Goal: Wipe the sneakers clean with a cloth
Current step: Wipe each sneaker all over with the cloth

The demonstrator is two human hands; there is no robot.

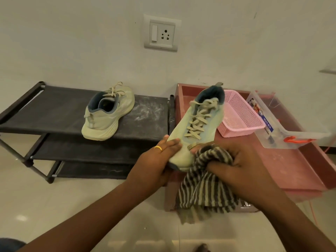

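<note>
Two bare forearms reach forward over a glossy pale tiled floor (60,200). The right hand (238,164) is closed around a bunched cloth (205,186), a soft towel with dark and cream stripes. Its loose end hangs down in folds with a frayed edge. The hand presses the wad against the toe of a sneaker (198,124).

The left hand (156,160), with a gold ring (158,147) on one finger, grips the same toe end from the other side, fingers curled over the upper. The sneaker is held up in the air, toe toward the person and heel pointing away. It has a pale greenish knit upper, flat beige laces, a blue-grey lining and a dark sole edge.

Below and to the right lies a dusty pink tray (298,168) with raised walls. On its far part sit a pink perforated plastic basket (238,115) and, just beside it, a tilted clear plastic box (283,124) with an orange clasp.

To the left stands a rack (54,113) with dark fabric shelves on metal tubes, its top shelf smeared with white dust. The second sneaker (107,115) rests there with its ribbed heel toward the person.

On the plain wall behind is a white switch-and-socket plate (161,32).
</note>
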